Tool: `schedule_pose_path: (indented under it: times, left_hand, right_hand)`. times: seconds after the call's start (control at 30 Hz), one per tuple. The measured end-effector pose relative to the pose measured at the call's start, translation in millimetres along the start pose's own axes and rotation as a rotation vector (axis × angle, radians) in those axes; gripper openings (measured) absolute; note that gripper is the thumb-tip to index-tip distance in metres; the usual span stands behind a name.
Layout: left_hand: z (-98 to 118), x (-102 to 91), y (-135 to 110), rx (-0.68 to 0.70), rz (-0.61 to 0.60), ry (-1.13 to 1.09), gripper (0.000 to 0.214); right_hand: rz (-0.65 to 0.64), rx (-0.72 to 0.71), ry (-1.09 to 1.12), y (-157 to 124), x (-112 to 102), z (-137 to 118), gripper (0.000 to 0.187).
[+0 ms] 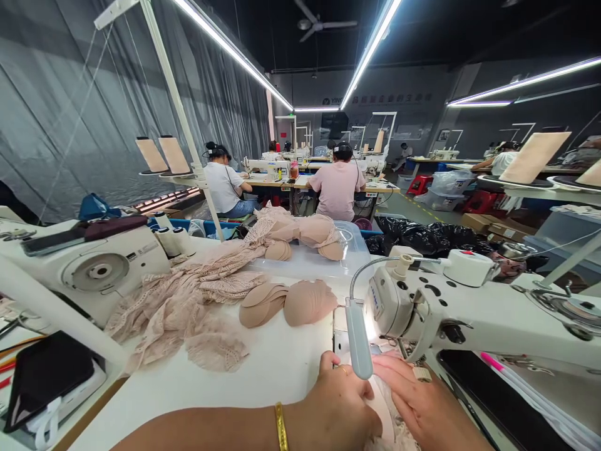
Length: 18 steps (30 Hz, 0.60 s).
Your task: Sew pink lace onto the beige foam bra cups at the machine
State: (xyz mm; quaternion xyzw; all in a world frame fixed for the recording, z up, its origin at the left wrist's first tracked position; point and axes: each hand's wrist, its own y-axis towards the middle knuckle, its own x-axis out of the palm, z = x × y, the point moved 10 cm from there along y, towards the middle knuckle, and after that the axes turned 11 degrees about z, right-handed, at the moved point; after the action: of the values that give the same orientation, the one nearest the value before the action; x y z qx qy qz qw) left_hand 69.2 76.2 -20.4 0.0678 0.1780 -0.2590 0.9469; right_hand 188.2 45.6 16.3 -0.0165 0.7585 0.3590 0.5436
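Observation:
My left hand, a gold bangle on its wrist, lies with fingers curled and pressed on a pale pink lace piece at the needle of a white sewing machine. My right hand, wearing a ring, rests on the same piece from the right, fingers flat and together. The machine's lamp partly hides the fingers and the needle area. Stacked beige bra cups lie just beyond on the white table.
A heap of pink lace spreads left of the cups. A clear bin holds more cups. Another sewing machine and a dark tablet stand at left. Two seated people sew ahead. Black bags lie at right.

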Motion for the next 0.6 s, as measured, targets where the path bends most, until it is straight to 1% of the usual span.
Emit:
schedule_pose_path:
  times: [0.1,0.2,0.27,0.37,0.43,0.5,0.6]
  left_hand:
    - [1,-1.8,-2,0.031,-0.003,0.001,0.040]
    - [13,-2.6,-7,0.134,-0.036,0.017,0.033]
    - [18,-3.5,-12,0.176,-0.058,0.036,0.031]
    - [17,-8.0,-13,0.157,-0.053,0.044,0.031]
    - [19,-10.6,-12,0.171,-0.053,0.055,0.032]
    - [29,-14.8,-12,0.237,-0.053,0.076,0.031]
    - [52,-22.7,-15,0.359,-0.086,0.123,0.025]
  right_hand:
    - [0.043,0.004,0.014,0,-3,-3,0.054]
    - [0.078,0.014,0.027,0,-4,-5,0.051]
    - [0.088,0.016,0.035,-1,-4,-5,0.050]
    - [0.094,0.009,0.034,-1,-5,-6,0.047]
    - [0.101,-0.002,0.028,-1,-5,-6,0.046]
    - [0.113,-0.012,0.022,-1,-6,-6,0.046]
    - [0.112,-0.004,0.020,-3,-4,-5,0.046]
